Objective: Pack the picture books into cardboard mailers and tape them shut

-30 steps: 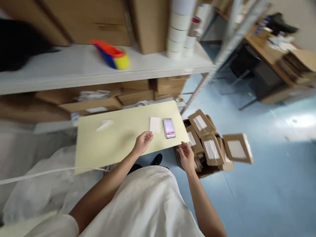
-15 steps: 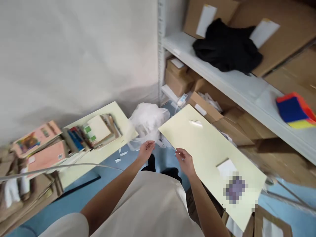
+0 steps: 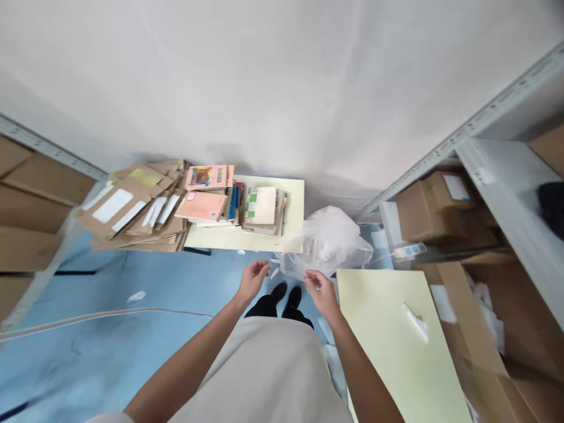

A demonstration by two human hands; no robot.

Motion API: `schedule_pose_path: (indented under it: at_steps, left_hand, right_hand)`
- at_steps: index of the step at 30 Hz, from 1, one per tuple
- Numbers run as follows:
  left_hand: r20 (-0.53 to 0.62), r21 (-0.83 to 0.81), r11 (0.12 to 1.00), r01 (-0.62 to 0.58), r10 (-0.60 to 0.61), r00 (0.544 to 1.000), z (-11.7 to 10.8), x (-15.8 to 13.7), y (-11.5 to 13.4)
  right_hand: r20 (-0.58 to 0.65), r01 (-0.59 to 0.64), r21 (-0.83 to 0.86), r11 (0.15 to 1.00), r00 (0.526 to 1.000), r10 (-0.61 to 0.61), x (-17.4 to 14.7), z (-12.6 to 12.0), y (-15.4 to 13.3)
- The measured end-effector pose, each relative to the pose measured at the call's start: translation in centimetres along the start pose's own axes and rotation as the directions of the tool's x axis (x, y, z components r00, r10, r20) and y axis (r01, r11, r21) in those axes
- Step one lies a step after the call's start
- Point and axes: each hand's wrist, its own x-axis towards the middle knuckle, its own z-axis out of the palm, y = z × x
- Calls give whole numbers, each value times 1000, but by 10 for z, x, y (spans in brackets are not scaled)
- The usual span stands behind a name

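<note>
My left hand (image 3: 253,279) hovers above the blue floor, fingers loosely bent and nothing visible in it. At about the same height my right hand (image 3: 322,292) hangs in the air, thumb apart from the curled fingers, holding nothing I can see. Just beyond the right hand is a translucent white plastic bag (image 3: 335,238) with pale contents. In front of the left hand, a stack of books (image 3: 262,207) with a green-checked cover lies on a pale yellow table (image 3: 294,202). Farther left are pink-covered books (image 3: 201,205) and a heap of brown paper envelopes (image 3: 112,205).
A second pale yellow table (image 3: 383,341) stands at right, a white scrap (image 3: 416,322) on it. Behind it are shelves (image 3: 506,170) and cardboard boxes (image 3: 445,208). A cable (image 3: 101,312) crosses at left above the floor (image 3: 171,282). More boxes (image 3: 26,200) fill the left rack.
My view has swung left, bringing the book table and envelopes to the front; the right-hand table has slid toward the lower right. Both hands stay raised in front of me, without anything visible in them.
</note>
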Motion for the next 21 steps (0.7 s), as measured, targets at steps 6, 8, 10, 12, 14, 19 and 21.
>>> schedule_pose_path:
  at_steps: [6, 8, 10, 12, 14, 19, 21]
  left_hand:
    - [-246, 10, 994, -105, 105, 964, -35, 0, 8]
    - [-330, 57, 990, -130, 141, 933, -55, 6, 15]
    - [-402, 120, 984, -135, 173, 899, -77, 16, 22]
    - [-455, 199, 971, -133, 211, 865, -100, 30, 28]
    - [-489, 299, 944, -143, 279, 827, -123, 48, 33]
    - [-441, 555, 792, -253, 538, 719, -175, 91, 48]
    - [-345, 632, 722, -283, 588, 732, -193, 106, 56]
  right_hand:
    - [253, 108, -114, 988, 964, -77, 53, 31, -15]
    - [332, 192, -176, 966, 935, -126, 69, 50, -30]
    - [392, 309, -269, 912, 900, -190, 84, 72, -47]
    - [439, 429, -371, 823, 863, -252, 99, 98, -63]
    - [490, 532, -441, 722, 817, -303, 112, 126, -79]
    - [570, 671, -543, 505, 736, -366, 139, 195, -116]
    - [568, 679, -586, 443, 734, -372, 150, 220, -128]
